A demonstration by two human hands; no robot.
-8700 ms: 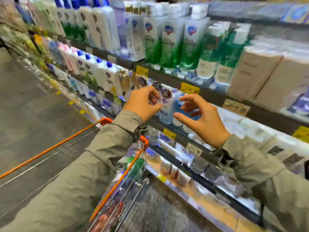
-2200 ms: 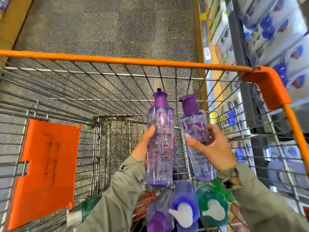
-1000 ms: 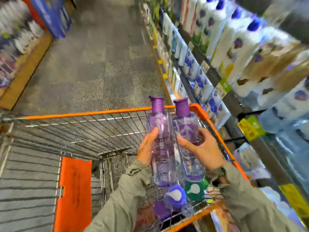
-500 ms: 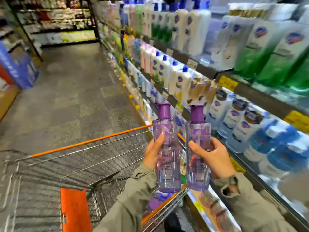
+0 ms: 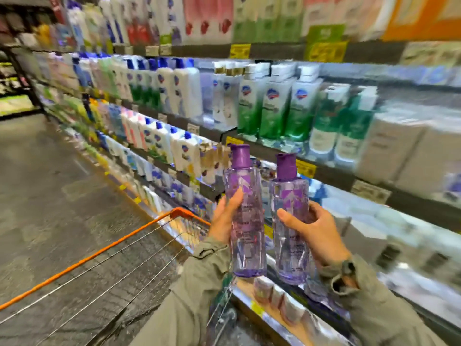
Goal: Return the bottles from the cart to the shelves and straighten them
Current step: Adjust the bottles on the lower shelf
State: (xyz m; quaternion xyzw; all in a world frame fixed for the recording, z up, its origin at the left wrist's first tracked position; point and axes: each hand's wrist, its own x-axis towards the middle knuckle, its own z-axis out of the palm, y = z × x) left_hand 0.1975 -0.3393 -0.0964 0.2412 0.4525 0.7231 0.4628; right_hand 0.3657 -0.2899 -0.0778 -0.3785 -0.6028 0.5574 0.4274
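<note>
- Two clear purple bottles are held upright, side by side and just apart, in front of the shelves (image 5: 411, 203); neither is set down on a shelf.
- The left-hand bottle (image 5: 245, 186) is gripped by the left hand (image 5: 224, 218): the thumb is laid across its front face, and the fingers are wrapped round the back, mostly out of sight.
- The right-hand bottle (image 5: 289, 198) is gripped by the right hand (image 5: 314, 228), with the thumb pressed across the front and the fingers curled round the far side.
- Each bottle is closed with a purple cap (image 5: 240, 156), and the left-hand bottle is carried a little higher than the other.
- Both bottles are seen outside the cart (image 5: 99, 253), just beside the far right corner of its orange rim, and before the front edge of a middle shelf on which a yellow price tag (image 5: 305, 168) is fixed.
- Tall green bottles (image 5: 272, 113) are stood in a row along the front edge of the shelf above, and white bottles (image 5: 184, 91) with blue caps are ranged to their left.
- Small jars (image 5: 274, 293) are lined up along the front edge of the lowest shelf, below the held bottles.
- Grey-green sleeves (image 5: 197, 290) are worn down to both wrists.
- A grey speckled floor (image 5: 50, 196) is seen to the left of the cart.
- Much of the shelving is blurred, so the labels cannot be read.
</note>
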